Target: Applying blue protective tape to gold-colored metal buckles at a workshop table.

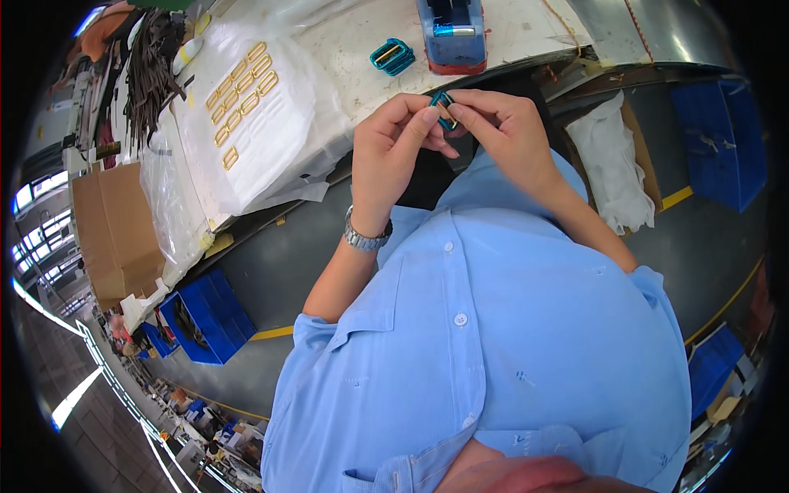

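Note:
Both my hands meet at the table's front edge around a small slide buckle (445, 100) with teal film on its frame and a gold-coloured bar. My left hand (388, 141), with a metal watch on its wrist, pinches it between thumb and forefinger. From the other side, my right hand (511, 135) grips it the same way. Fingertips cover part of the buckle. Just beyond, on the table, lie similar teal-wrapped buckles (392, 57), bunched together. Farther left, several gold buckles (244, 86) are laid out in rows on a white sheet (283, 135).
A blue holder (454, 49) with a red base and a shiny roller stands past my hands. Dark straps (154, 66) hang at the far left. Blue crates (212, 316) sit on the floor on both sides. An open carton with a white bag (612, 164) is at my right.

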